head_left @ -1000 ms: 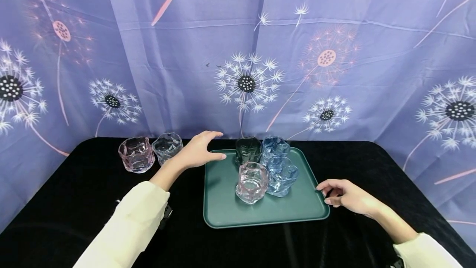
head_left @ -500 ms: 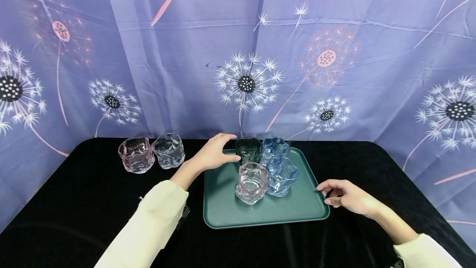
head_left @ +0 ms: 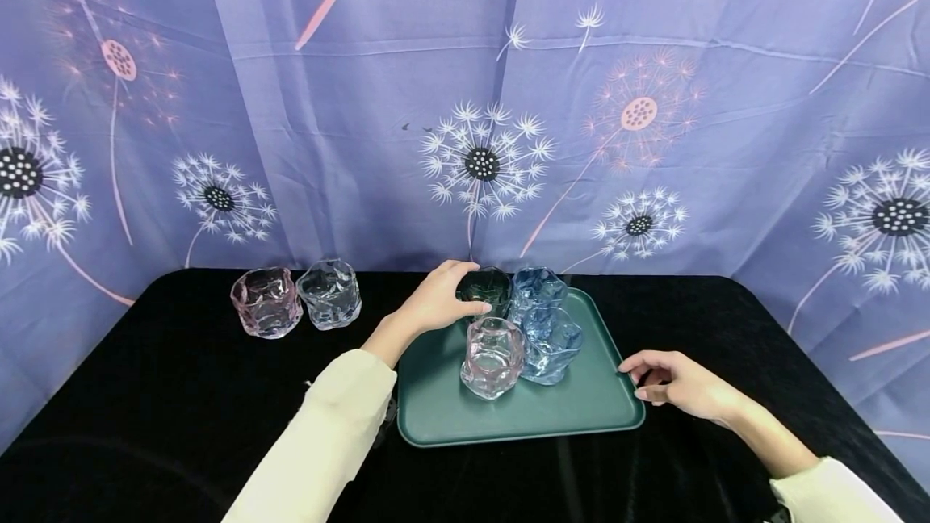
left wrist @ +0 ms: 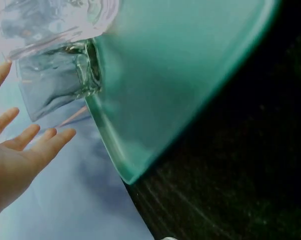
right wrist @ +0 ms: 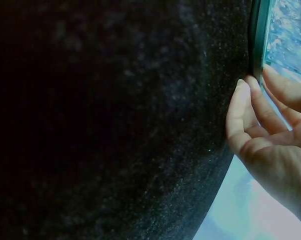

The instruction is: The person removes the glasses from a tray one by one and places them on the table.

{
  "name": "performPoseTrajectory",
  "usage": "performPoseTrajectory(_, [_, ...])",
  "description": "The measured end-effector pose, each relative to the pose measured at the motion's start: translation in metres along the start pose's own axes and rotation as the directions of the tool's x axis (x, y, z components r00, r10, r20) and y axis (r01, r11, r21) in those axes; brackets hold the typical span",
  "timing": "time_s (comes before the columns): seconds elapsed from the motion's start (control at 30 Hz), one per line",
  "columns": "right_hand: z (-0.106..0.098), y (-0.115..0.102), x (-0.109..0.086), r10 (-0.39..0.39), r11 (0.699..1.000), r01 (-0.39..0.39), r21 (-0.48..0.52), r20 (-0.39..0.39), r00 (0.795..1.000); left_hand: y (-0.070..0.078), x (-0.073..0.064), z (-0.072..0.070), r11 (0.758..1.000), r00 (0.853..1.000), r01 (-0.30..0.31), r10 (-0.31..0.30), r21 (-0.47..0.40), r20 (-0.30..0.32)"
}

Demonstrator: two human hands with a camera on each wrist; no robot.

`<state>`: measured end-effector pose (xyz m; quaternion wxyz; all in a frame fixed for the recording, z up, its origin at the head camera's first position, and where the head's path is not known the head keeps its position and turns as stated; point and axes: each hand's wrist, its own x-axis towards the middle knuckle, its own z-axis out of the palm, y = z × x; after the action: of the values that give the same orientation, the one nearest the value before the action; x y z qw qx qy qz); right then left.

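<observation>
My left hand [head_left: 438, 299] reaches over the back left of a green tray [head_left: 436, 418], thumb and fingers spread on either side of a dark glass cup [head_left: 488, 287]. In the left wrist view its fingers look extended, with a gap to the dark cup [left wrist: 60, 80]. Right of that cup stand two blue glass cups [head_left: 538, 287], one in front of the other. A pale pink cup [head_left: 492, 357] stands in front of the dark one. My right hand [head_left: 686, 382] pinches the tray's right rim near the front corner; the right wrist view shows fingers at the rim [right wrist: 260, 40].
On the black cloth [head_left: 182, 402], left of the tray, stand a pink glass cup [head_left: 266, 303] and a clear one [head_left: 329, 294] side by side. A purple curtain [head_left: 363, 144] with dandelion prints hangs behind the table.
My left hand has moved right, away from the clear cup and over the tray to the dark cup. My right hand and the cups have stayed in place.
</observation>
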<state>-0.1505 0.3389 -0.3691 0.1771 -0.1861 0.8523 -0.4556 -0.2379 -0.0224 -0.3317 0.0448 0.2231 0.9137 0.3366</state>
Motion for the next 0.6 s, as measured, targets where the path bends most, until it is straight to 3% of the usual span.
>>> performPoseTrajectory(0.6, [0.000,0.000,0.000,0.000,1.000,0.000,-0.001,0.004,1.000,0.006,0.012,0.016,1.000,1.000,0.017,-0.017,0.002,-0.013])
